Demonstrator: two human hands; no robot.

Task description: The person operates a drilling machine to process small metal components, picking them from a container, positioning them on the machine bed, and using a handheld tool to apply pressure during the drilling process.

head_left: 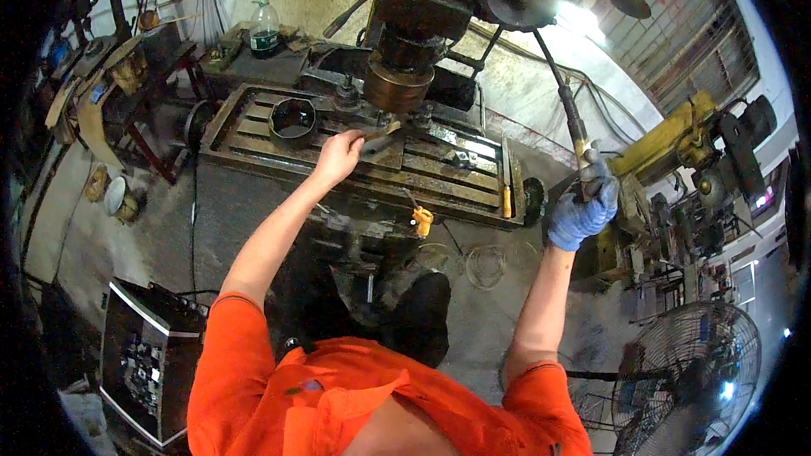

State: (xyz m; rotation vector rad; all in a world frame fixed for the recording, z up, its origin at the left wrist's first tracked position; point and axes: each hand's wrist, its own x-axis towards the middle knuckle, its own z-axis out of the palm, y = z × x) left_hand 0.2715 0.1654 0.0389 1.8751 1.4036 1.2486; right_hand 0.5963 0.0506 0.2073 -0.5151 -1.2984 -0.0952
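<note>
My bare left hand (340,158) is closed on a small brush (380,132), whose tan tip points right, just below the round brown spindle head (399,83) of a milling machine. Whether the tip touches anything is hard to make out. Out to the right, my right hand (585,207) wears a blue glove and wraps round the lower end of a long machine lever (573,114). Below the spindle lies the slotted worktable (334,171), with a dark round tub (293,121) standing at its left. Small metal pieces (460,160) rest right of the spindle.
A yellow-handled tool (507,194) lies along the table's right end. An orange-yellow handle (421,221) sticks out at the front edge. Behind left stands a clear bottle (263,29). A large fan (693,380) is at lower right, and a dark box (148,363) at lower left.
</note>
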